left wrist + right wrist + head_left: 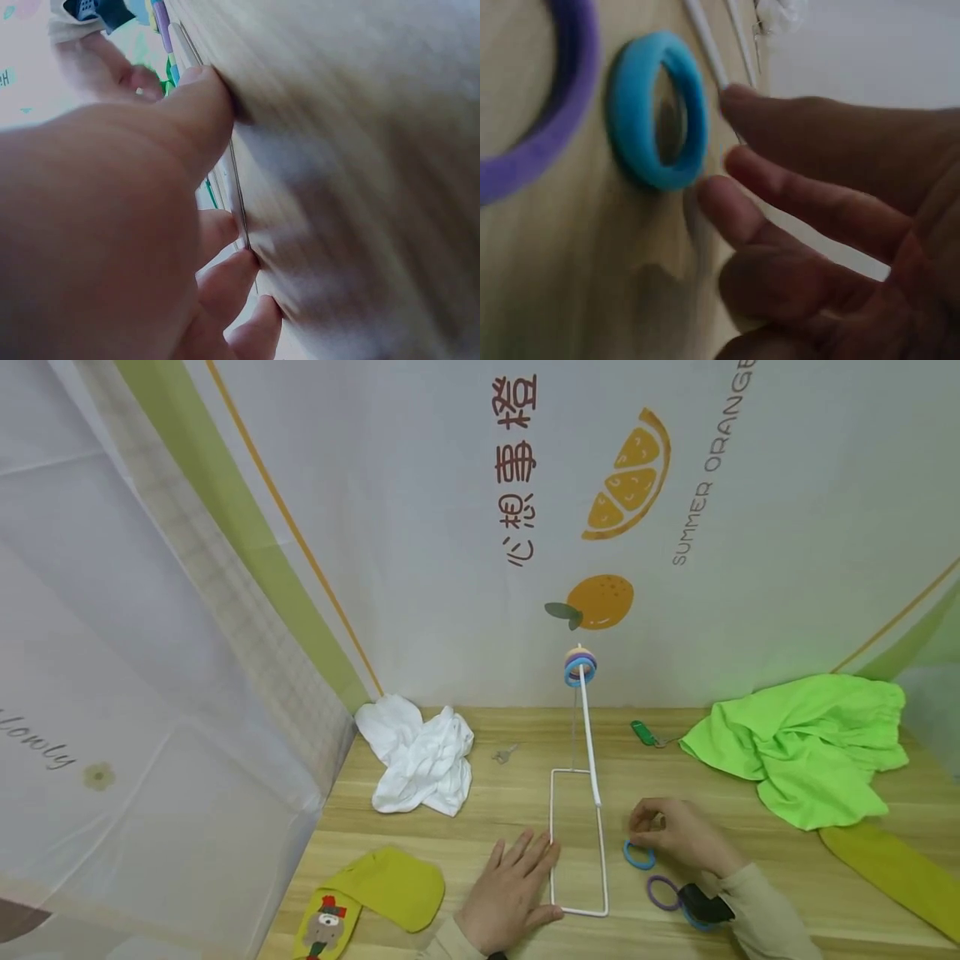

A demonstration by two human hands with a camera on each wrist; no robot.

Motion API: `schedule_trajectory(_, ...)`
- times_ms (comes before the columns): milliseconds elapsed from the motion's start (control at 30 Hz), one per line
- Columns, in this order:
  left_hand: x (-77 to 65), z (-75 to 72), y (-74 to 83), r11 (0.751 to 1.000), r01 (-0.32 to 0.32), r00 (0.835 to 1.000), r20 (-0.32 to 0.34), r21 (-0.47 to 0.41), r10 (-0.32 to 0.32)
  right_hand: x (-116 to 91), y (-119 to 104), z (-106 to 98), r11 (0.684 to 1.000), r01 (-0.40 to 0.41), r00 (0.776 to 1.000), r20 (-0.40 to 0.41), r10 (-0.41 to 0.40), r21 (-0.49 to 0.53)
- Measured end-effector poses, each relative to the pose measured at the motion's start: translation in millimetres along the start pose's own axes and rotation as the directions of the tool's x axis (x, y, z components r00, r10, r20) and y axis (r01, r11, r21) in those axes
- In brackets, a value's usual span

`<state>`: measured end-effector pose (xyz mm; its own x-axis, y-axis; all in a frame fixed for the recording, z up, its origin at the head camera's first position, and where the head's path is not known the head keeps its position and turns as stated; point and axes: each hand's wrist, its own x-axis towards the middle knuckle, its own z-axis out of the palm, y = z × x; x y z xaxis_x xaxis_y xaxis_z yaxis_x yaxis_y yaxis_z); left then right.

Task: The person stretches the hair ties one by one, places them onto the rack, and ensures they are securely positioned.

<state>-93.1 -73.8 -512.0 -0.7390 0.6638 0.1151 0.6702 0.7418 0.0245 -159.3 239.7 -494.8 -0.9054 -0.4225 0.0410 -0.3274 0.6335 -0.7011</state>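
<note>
A white wire stand (603, 860) has its rectangular base on the wooden table; rings (581, 668) in pale orange, purple and blue hang near the far end of its raised bar. My left hand (510, 889) lies with fingers spread at the left side of the base, the thumb at its near corner. My right hand (686, 835) is over a blue ring (639, 855) right of the stand. In the right wrist view the thumb and fingertips stand apart beside that blue ring (634, 112). A purple ring (663, 893) lies nearer me, beside another blue ring partly hidden under the wrist camera.
White cloth (427, 760) lies crumpled at back left, with keys (504, 753) beside it. A green key tag (642, 732) and bright green cloth (810, 747) lie at back right. Yellow fabric pieces (397, 885) rest at both sides. A printed curtain (450, 610) hangs behind the table.
</note>
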Motion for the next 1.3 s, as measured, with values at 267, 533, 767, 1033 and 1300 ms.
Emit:
schedule_trajectory(267,-0.3,-1.0,-0.2,1.0,0.005,1.0,-0.012,-0.013,-0.005,-2.9,3.2,6.6,0.998,0.001,1.0,0.031,0.001,-0.063)
schedule_trajectory(533,0.1,-0.8,0.3,1.0,0.004,1.0,-0.011,-0.02,-0.005,-3.4,-26.9,-4.0,0.995,0.06,0.98,-0.192,-0.044,0.078)
schedule_trajectory(767,0.0,-0.9,0.2,0.999,-0.002,1.0,-0.004,-0.037,0.002,-25.8,-107.0,-25.0,0.787,0.451,0.854,-0.459,-0.244,0.421)
schedule_trajectory(1033,1.6,0.3,-1.9,0.999,0.009,1.0,-0.012,-0.036,-0.01,-30.1,-171.9,-32.8,0.412,0.812,0.577,-0.673,-0.462,0.413)
schedule_trajectory(1300,-0.5,-1.9,0.8,1.0,0.008,1.0,0.003,-0.028,-0.008,2.3,-163.3,-31.0,0.623,0.697,0.648,-0.685,-0.335,0.355)
